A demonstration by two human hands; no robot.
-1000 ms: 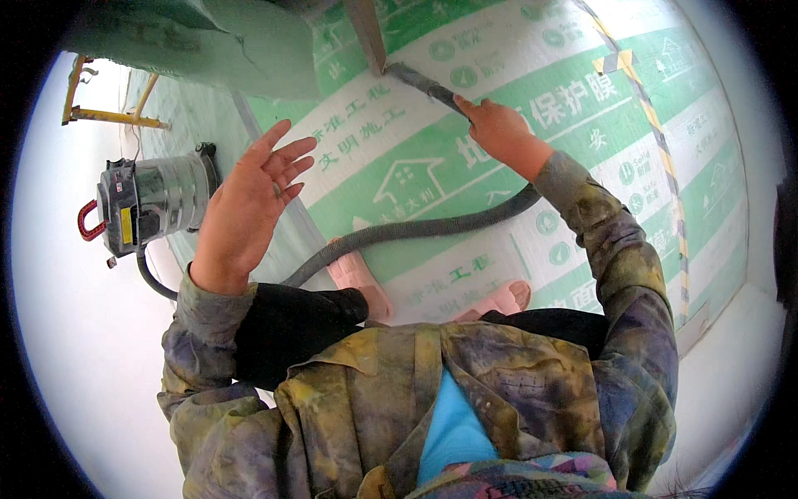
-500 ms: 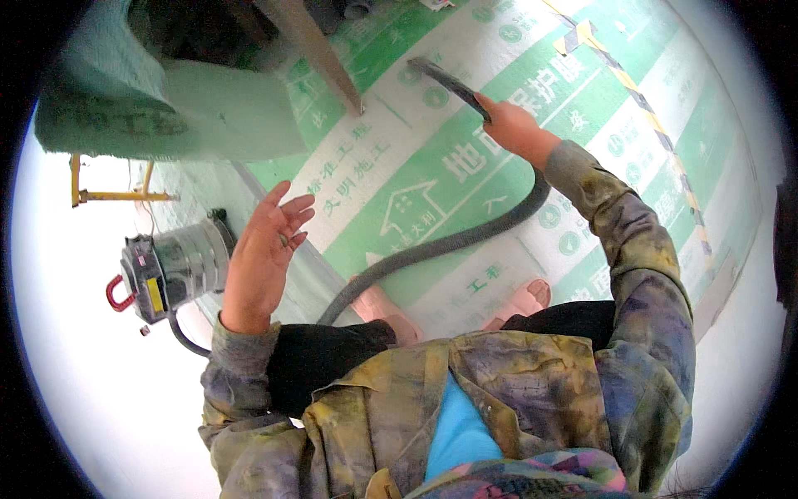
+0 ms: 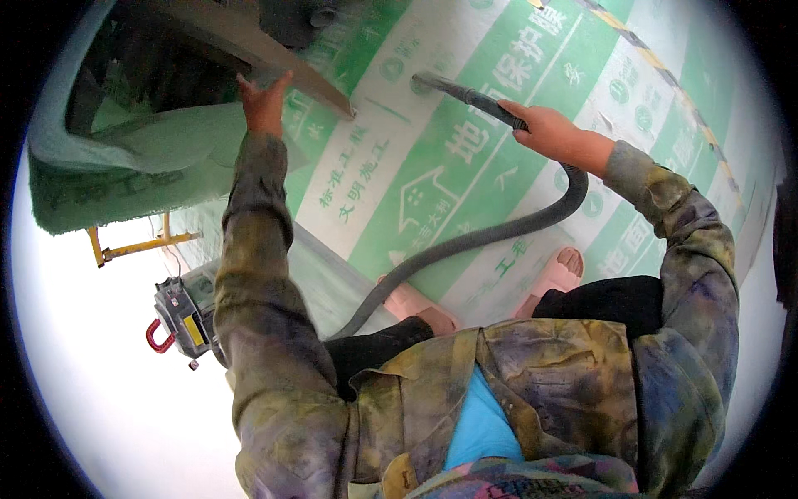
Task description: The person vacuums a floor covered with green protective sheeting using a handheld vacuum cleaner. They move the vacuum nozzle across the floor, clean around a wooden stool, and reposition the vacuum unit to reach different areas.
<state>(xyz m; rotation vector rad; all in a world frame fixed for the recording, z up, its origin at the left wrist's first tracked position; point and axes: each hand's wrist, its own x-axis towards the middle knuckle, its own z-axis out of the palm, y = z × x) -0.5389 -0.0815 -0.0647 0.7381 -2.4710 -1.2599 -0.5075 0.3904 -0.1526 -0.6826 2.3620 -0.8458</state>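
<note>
My right hand (image 3: 553, 137) is closed around the dark wand (image 3: 474, 100) of a vacuum hose, whose tip points at the floor film. From it the grey ribbed hose (image 3: 465, 241) curves back past my feet towards the left. My left hand (image 3: 264, 108) is stretched forward, thumb and finger spread, at the near edge of a long brown board (image 3: 312, 79). Whether it touches the board I cannot tell. Beside that hand hangs a green cloth-like sheet (image 3: 108, 183). A vacuum cleaner (image 3: 183, 312) with a red handle stands at the left, partly hidden by my left sleeve.
Green and white printed protective film (image 3: 474, 141) covers the floor. Yellow and black striped tape (image 3: 665, 79) runs across it at the right. A yellow metal frame (image 3: 141, 247) stands below the green sheet. My feet in pink slippers (image 3: 561, 274) are close to the hose.
My left hand has moved forward from above the vacuum cleaner to the board's edge. My right hand still holds the wand, its tip slightly shifted. The view has turned a little.
</note>
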